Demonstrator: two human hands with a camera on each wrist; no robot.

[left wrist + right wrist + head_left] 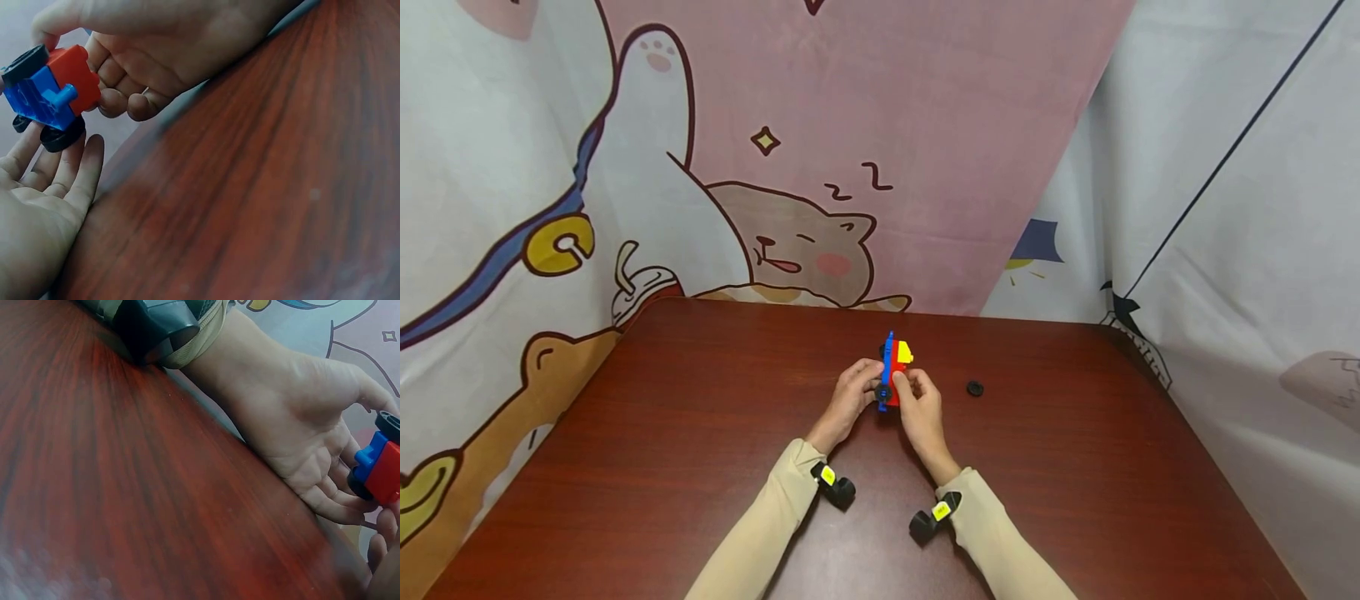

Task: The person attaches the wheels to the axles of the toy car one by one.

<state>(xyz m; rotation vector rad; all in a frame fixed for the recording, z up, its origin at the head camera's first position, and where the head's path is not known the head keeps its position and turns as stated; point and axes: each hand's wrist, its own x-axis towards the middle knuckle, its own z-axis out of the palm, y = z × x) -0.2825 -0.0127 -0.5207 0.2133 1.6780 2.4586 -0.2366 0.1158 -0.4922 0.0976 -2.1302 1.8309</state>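
Note:
Both hands hold a small toy car (888, 360) just above the table, in front of the person. It has a blue base, a red body (74, 74), a yellow block (905, 352) on top and black wheels (64, 135). My left hand (847, 398) grips it across the wheels: in the right wrist view the thumb lies on one wheel and the fingers sit under the opposite one. With its thumb on the red side, my right hand (922, 414) pinches the body. A loose black wheel (974, 388) lies to the right of the right hand.
The brown wooden table (700, 400) stretches out around both forearms. Behind it hangs a curtain (940, 167) with cartoon animals, and a white cloth (1240, 250) hangs along the right side. Black wrist cameras (837, 487) are strapped over the sleeves.

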